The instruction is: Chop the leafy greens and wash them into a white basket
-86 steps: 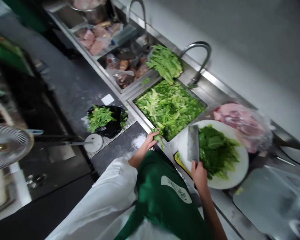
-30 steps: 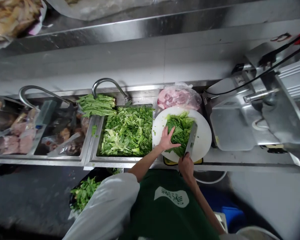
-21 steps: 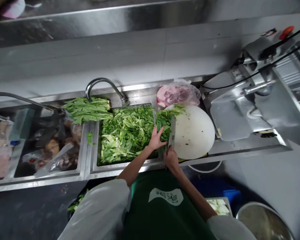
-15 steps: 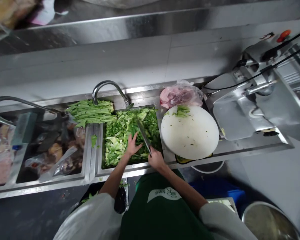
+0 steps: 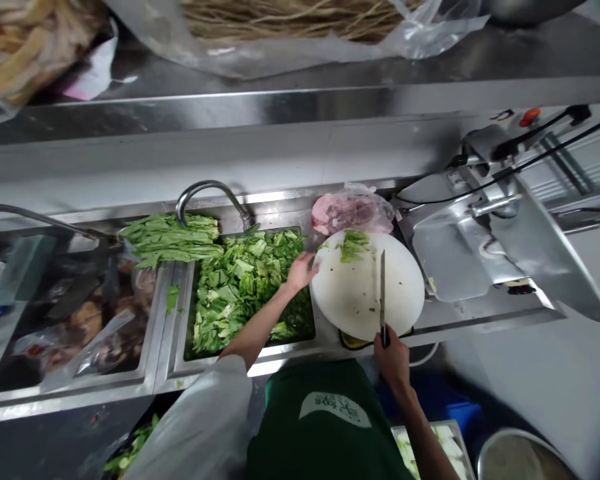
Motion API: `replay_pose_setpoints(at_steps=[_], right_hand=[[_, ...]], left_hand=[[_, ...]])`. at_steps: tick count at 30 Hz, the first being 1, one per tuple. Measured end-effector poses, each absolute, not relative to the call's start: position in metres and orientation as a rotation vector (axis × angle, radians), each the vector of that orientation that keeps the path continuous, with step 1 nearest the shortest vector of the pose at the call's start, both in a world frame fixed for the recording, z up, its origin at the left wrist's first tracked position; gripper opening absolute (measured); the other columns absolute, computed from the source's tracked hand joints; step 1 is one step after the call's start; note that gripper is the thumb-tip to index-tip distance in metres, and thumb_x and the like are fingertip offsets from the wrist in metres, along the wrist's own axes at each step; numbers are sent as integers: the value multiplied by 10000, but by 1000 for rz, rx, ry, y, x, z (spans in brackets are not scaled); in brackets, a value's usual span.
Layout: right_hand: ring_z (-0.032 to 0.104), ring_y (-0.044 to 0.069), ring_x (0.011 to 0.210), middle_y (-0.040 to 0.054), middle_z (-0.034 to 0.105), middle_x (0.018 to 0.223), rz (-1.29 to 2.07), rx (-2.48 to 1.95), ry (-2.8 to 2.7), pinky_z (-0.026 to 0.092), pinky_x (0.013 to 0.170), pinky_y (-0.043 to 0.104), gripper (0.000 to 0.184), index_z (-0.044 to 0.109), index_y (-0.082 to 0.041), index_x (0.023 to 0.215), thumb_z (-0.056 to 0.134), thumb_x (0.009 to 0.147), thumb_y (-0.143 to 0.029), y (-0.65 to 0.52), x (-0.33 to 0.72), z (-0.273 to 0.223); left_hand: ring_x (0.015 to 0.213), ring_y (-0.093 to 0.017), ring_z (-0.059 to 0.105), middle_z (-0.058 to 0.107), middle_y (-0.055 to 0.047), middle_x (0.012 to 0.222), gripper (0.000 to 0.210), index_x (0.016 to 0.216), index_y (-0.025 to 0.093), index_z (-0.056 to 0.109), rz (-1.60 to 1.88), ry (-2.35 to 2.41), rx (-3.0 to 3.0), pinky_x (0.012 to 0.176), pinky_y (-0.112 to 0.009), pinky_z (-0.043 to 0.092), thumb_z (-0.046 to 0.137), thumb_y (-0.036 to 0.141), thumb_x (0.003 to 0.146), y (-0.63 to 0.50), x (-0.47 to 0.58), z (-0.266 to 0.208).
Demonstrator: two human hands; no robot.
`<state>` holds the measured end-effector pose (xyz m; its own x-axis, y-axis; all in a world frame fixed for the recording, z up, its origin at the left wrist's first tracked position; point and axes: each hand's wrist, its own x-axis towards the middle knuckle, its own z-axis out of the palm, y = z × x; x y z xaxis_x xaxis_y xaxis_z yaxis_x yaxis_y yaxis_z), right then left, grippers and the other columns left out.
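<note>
My right hand [image 5: 392, 357] grips the dark handle of a kitchen knife [image 5: 383, 287] at the front edge of the round white cutting board [image 5: 345, 300]. The blade points away from me over the board. My left hand [image 5: 301, 272] is at the board's left edge, fingers apart, with nothing seen in it. A small pile of cut leafy greens [image 5: 354, 246] lies at the back of the board, with a few scraps scattered about. Left of the board, chopped greens [image 5: 240, 280] fill the sink [image 5: 193, 333].
Uncut leafy stalks [image 5: 175, 239] lie behind the sinks by a curved faucet [image 5: 207, 185]. Bagged meat [image 5: 353, 210] rests behind the board. A metal slicing machine [image 5: 480, 227] stands to the right. Another sink [image 5: 147, 357] holds bagged meat. A steel shelf [image 5: 280, 103] runs overhead.
Both hands have moved right from above the sink, the knife to over the board and the left hand to its edge. The greens that were by the blade are now in the sink.
</note>
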<state>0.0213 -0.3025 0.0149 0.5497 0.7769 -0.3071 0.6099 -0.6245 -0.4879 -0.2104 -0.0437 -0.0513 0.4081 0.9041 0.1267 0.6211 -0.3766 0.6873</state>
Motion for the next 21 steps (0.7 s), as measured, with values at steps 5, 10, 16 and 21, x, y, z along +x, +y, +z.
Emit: replay_pose_setpoints(at_steps=[5, 10, 16, 21], right_hand=[[720, 327, 971, 176, 770, 1042, 778, -2530, -944, 524, 796, 358, 651, 670, -109, 1320, 425, 871, -513, -337, 58, 13], [704, 332, 1066, 171, 763, 1107, 852, -2540, -749, 515, 851, 357, 690, 663, -121, 1342, 445, 864, -568, -359, 68, 7], [684, 345, 1094, 197, 751, 1139, 885, -2518, -766, 505, 883, 370, 735, 656, -97, 1347, 451, 827, -575, -345, 73, 2], [689, 355, 1042, 193, 763, 1080, 896, -2575, -925, 500, 871, 391, 758, 633, -96, 1383, 446, 813, -560, -326, 69, 0]], left_hand=[[1464, -366, 356, 416, -196, 1575, 753, 1509, 125, 458, 322, 1090, 2450, 1212, -544, 290, 690, 487, 891, 17, -52, -49], [1433, -412, 346, 417, -193, 1568, 812, 1544, 161, 420, 151, 1105, 2575, 1183, -652, 215, 589, 639, 911, 17, -13, -73], [1382, -350, 401, 513, -122, 1488, 518, 1424, 278, 576, 122, 898, 2725, 1171, -608, 242, 420, 566, 1022, -53, -103, -93], [1369, -329, 423, 539, -120, 1447, 455, 1393, 285, 601, 41, 1568, 2396, 1167, -603, 272, 454, 498, 1018, -87, -240, -104]])
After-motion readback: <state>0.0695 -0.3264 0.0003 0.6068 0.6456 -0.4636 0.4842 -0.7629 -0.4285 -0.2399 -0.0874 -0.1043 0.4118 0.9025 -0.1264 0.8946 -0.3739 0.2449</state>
